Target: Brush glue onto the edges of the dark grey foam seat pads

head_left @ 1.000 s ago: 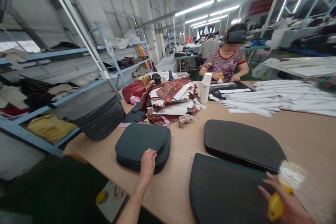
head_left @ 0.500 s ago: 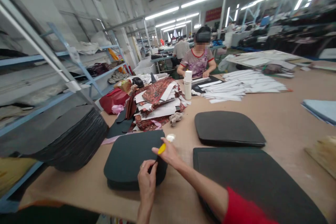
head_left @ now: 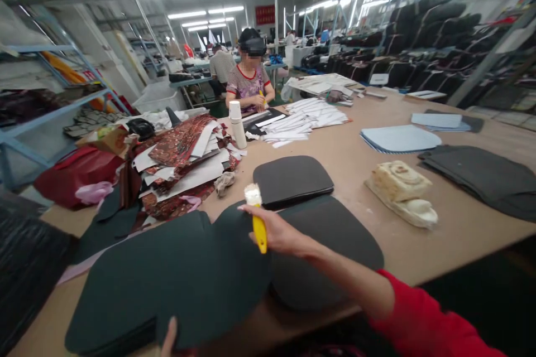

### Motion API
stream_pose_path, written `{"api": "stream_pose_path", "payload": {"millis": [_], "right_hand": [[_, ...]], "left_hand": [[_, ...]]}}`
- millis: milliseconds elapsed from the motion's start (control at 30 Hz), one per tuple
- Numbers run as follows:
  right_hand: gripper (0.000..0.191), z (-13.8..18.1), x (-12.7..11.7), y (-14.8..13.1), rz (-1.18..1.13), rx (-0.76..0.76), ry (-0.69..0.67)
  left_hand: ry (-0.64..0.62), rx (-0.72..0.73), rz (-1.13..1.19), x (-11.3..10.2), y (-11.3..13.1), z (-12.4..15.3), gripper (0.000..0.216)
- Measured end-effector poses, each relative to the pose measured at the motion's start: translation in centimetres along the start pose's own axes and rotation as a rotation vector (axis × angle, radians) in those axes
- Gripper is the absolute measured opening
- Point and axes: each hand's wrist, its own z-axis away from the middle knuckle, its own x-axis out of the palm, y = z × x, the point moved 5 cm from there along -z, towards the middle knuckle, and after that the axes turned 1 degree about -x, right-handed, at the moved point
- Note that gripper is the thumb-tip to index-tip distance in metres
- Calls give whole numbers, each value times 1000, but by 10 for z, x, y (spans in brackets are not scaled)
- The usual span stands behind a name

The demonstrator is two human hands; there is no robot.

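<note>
A yellow-handled brush (head_left: 258,226) with pale, crusted bristles is in my right hand (head_left: 272,228). The same hand's fingers are at the far edge of a dark green sheet panel (head_left: 201,268). My left hand (head_left: 168,337) pinches that panel's near edge, thumb on top; its other fingers are hidden below. The panel's left part lies over a stack of dark green pieces (head_left: 129,337), while its right part reaches over the table. Right of it lie a large dark grey panel (head_left: 335,245) and a smaller dark grey stack (head_left: 293,178).
Patterned red and white scraps (head_left: 180,162) are heaped at left, near a white bottle (head_left: 237,125). A glue-crusted block (head_left: 400,181) sits at right, with light blue sheets (head_left: 397,138) behind. Across the table, a person (head_left: 251,78) works beside white strips (head_left: 301,120).
The view has turned right. A dark green panel has come off the stack's top and spreads rightward between my hands. The brush has swung upright, bristles up.
</note>
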Motion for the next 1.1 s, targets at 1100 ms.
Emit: {"api": "stream_pose_path", "payload": {"millis": [1100], "right_hand": [[47,292,-351,57,530,387,1113]], "left_hand": [[15,801,-1162,83,-69,8,77]]}}
